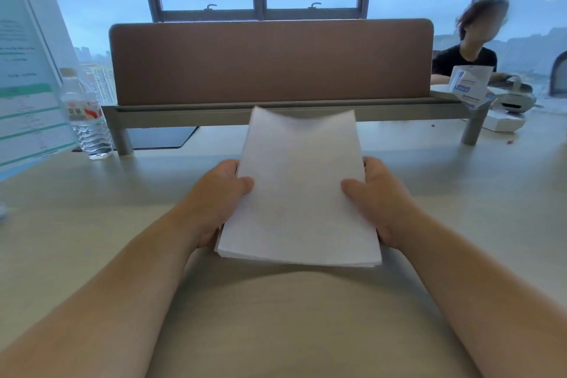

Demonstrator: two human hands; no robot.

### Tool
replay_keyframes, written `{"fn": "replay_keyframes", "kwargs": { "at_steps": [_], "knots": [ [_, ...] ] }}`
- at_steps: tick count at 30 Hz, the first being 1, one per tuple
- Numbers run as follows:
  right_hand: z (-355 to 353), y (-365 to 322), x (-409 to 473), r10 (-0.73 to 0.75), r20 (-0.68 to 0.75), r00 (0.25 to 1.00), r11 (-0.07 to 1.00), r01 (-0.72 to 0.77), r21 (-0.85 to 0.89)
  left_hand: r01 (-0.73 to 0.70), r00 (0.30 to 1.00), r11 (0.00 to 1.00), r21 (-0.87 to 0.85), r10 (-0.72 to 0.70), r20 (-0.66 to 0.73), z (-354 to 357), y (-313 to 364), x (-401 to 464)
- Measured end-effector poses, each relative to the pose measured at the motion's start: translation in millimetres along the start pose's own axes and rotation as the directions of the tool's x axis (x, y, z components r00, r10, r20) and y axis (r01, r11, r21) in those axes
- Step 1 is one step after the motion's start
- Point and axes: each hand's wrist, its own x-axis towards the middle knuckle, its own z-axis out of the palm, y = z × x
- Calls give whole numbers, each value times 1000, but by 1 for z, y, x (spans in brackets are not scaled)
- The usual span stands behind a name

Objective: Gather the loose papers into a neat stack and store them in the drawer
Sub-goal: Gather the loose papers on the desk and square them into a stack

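Observation:
A stack of white papers (pixel 299 193) is held up above the desk, tilted with its far edge raised and slightly curled. My left hand (pixel 219 199) grips its left edge, thumb on top. On the opposite edge my right hand (pixel 379 202) holds it the same way. The sheets' near edges line up closely at the bottom. No drawer is in view.
A pale desk (pixel 276 325) spreads below the stack. A brown divider panel (pixel 270 61) stands on a grey shelf behind. A water bottle (pixel 87 120) and a printed sign (pixel 24 86) are at left. A person sits at far right beside boxes (pixel 469 87).

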Motion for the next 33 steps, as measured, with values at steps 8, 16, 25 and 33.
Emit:
{"fn": "replay_keyframes", "kwargs": {
  "at_steps": [8,16,25,33],
  "knots": [
    [0,-18,-15,-471,-255,844,870,493,24,-403,909,878,-258,352,-222,7,18,-7],
    [9,-11,-17,-476,-228,849,868,495,33,-388,906,894,-224,325,-270,17,15,-12],
    [5,-12,-12,-400,-321,859,886,452,104,-370,902,908,-198,299,-312,20,13,-10],
    [11,-11,-14,-458,-305,835,867,495,53,-373,903,912,-170,315,-292,25,14,-13]
  ]
}}
